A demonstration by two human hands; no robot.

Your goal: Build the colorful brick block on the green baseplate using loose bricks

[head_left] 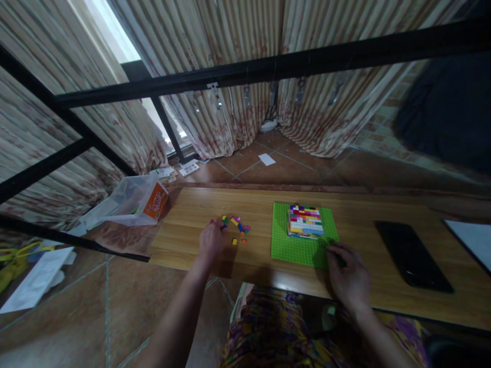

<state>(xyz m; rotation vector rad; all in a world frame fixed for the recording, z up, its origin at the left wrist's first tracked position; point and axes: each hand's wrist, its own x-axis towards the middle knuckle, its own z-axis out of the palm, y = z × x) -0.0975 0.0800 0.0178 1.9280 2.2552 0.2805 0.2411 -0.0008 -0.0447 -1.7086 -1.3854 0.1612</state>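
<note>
My left hand (212,239) is at the left of a loose group of small toy bricks (238,225) on the wooden table. Its fingers are pinched together, with a small dark blue brick (223,226) at their tips. On the green studded baseplate (282,240) stands a block built of multicoloured bricks (306,222), in stacked rows of red, white, yellow and light blue. The fingers of my right hand (350,273) are curled at the baseplate's near right corner, thumb and forefinger closed on its edge. My palm side is hidden there.
A black phone-like slab (412,255) lies on the table (356,204) at the right, near a white sheet (471,243). A clear plastic bin (130,202) with an orange label stands on the floor at the left. Black metal bars (245,69) cross in front of the curtains.
</note>
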